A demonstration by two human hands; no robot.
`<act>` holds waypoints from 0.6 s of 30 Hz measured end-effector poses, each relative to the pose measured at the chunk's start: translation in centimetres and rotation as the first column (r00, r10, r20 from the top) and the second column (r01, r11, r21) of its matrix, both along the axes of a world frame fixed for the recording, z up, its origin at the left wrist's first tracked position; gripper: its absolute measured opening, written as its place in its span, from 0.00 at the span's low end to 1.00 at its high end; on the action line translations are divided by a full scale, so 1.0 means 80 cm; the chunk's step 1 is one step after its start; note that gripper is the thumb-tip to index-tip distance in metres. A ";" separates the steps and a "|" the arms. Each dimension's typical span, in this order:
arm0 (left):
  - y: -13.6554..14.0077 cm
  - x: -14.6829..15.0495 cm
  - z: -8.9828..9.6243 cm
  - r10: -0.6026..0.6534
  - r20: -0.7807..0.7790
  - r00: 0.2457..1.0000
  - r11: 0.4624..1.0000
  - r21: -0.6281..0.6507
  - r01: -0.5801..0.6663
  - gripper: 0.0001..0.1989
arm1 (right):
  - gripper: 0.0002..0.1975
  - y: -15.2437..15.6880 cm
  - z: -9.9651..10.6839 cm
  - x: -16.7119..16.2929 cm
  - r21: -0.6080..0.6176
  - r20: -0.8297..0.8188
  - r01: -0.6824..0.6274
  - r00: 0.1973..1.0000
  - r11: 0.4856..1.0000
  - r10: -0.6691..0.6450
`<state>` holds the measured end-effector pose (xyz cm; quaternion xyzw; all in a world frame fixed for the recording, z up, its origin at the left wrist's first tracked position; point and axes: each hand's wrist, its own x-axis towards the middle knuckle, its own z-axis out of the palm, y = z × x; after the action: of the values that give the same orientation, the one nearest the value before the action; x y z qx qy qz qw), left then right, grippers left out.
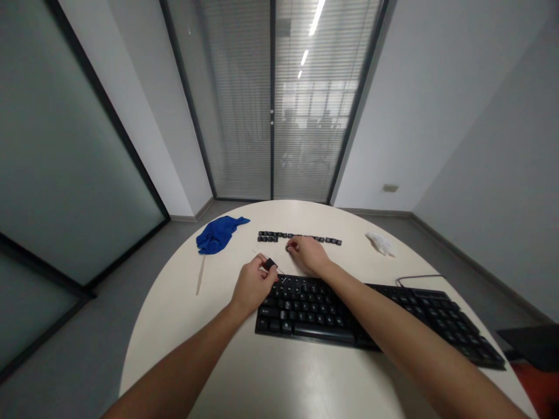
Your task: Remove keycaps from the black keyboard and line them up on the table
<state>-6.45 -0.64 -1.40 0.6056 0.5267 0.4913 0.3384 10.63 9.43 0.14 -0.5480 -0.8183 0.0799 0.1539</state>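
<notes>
My left hand [254, 281] is closed around a keycap puller [270, 264], a small black grip with thin wires that reach toward the top left of a black keyboard [323, 335]. Farther up the table, the fingers of my right hand [305, 252] are pinched together on a small dark piece that looks like a keycap [288, 248]. Just beyond that hand lie two rows of loose black keycaps [268, 238], partly hidden by it. My right forearm crosses over the keyboard and covers some of its keys.
A crumpled blue cloth [219, 234] lies at the left, with a thin wooden stick [200, 276] below it. White crumpled tissue [379, 244] sits at the right. The keyboard's cable [414, 277] runs along the round table's [174, 331] right side. Glass panels stand beyond the table.
</notes>
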 end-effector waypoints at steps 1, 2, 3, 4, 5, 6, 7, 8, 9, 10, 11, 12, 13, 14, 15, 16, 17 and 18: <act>0.000 0.000 0.000 -0.002 -0.004 1.000 1.000 -0.002 0.002 0.07 | 0.12 0.002 -0.001 -0.004 0.006 0.009 0.016 1.000 1.000 -0.016; 0.000 0.000 0.000 -0.003 -0.007 1.000 1.000 -0.003 0.003 0.07 | 0.12 0.004 -0.002 -0.007 0.010 0.018 0.030 0.999 0.999 -0.030; 0.000 0.000 0.000 -0.004 -0.010 1.000 1.000 -0.003 0.004 0.07 | 0.12 0.006 -0.003 -0.010 0.013 0.029 0.041 0.999 0.999 -0.041; 0.000 0.000 0.000 -0.003 -0.012 1.000 1.000 -0.001 0.003 0.07 | 0.12 0.008 -0.003 -0.012 0.014 0.041 0.051 0.998 0.999 -0.051; 0.000 0.000 0.000 -0.002 -0.013 1.000 1.000 0.000 0.002 0.07 | 0.12 0.009 -0.004 -0.015 0.016 0.053 0.061 0.997 0.998 -0.062; 0.000 0.000 0.001 -0.001 -0.013 1.000 1.000 -0.001 0.001 0.07 | 0.12 0.011 -0.004 -0.017 0.017 0.065 0.072 0.995 0.997 -0.073; -0.001 0.001 0.001 -0.001 -0.011 1.000 1.000 -0.003 0.001 0.07 | 0.12 0.013 -0.004 -0.019 0.019 0.077 0.083 0.993 0.996 -0.084; -0.001 0.001 0.002 0.000 -0.009 1.000 1.000 -0.006 0.000 0.07 | 0.13 0.014 -0.004 -0.021 0.022 0.089 0.096 0.991 0.995 -0.098; -0.001 0.001 0.002 0.002 -0.005 1.000 1.000 -0.010 -0.002 0.07 | 0.13 0.015 -0.003 -0.023 0.025 0.100 0.109 0.989 0.994 -0.111; -0.001 0.001 0.003 0.004 -0.002 1.000 1.000 -0.013 -0.004 0.07 | 0.14 0.017 -0.003 -0.025 0.029 0.111 0.121 0.986 0.992 -0.124; -0.001 0.001 0.003 0.005 0.002 1.000 1.000 -0.014 -0.005 0.07 | 0.14 0.018 -0.003 -0.026 0.034 0.121 0.132 0.983 0.991 -0.135; -0.001 0.001 0.003 0.005 0.006 1.000 1.000 -0.013 -0.005 0.07 | 0.14 0.018 -0.003 -0.028 0.040 0.131 0.139 0.981 0.989 -0.143; -0.001 0.001 0.003 0.004 0.010 1.000 1.000 -0.012 -0.004 0.07 | 0.14 0.018 -0.002 -0.030 0.046 0.139 0.143 0.979 0.989 -0.148; -0.001 0.001 0.003 0.002 0.012 1.000 1.000 -0.010 -0.002 0.07 | 0.15 0.018 -0.002 -0.031 0.053 0.147 0.142 0.978 0.988 -0.149; -0.001 0.001 0.003 0.001 0.013 1.000 1.000 -0.008 -0.001 0.07 | 0.15 0.018 -0.002 -0.033 0.059 0.155 0.139 0.977 0.989 -0.146; -0.001 0.000 0.002 0.000 0.012 1.000 1.000 -0.007 0.000 0.07 | 0.15 0.017 -0.001 -0.034 0.064 0.162 0.133 0.977 0.989 -0.142; -0.001 0.000 0.002 0.000 0.012 1.000 1.000 -0.007 0.000 0.07 | 0.15 0.016 -0.001 -0.036 0.067 0.168 0.127 0.976 0.990 -0.137; 0.000 0.000 0.001 -0.002 0.013 1.000 1.000 -0.007 0.002 0.07 | 0.15 0.016 -0.001 -0.037 0.070 0.174 0.122 0.976 0.990 -0.132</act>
<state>-6.49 -0.68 -1.30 0.6018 0.5256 0.4931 0.3442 7.70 10.71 0.05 -0.5994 -0.7941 -0.0036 0.1010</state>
